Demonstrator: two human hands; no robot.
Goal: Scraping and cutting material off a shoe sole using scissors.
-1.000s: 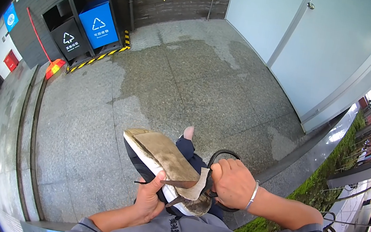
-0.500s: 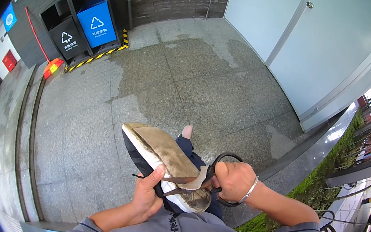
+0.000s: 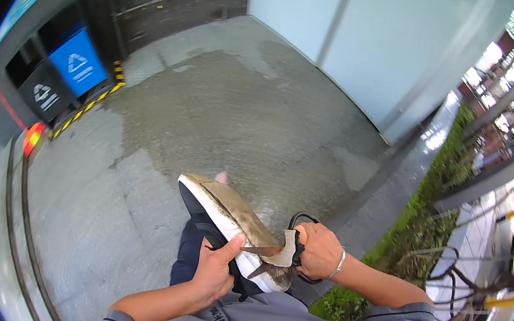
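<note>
Left hand (image 3: 213, 274) had fingers pinching the shoe (image 3: 232, 208), thumb uppermost; right hand (image 3: 321, 252) had fingers curled round scissors (image 3: 261, 250). Shoe was sole-up, tan, dirt-smeared, white-sided.

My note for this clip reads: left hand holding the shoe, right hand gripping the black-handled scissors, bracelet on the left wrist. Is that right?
Not quite: the head view shows the bracelet on the right wrist. The left hand does hold the shoe, and the right hand grips the black-handled scissors.
</note>
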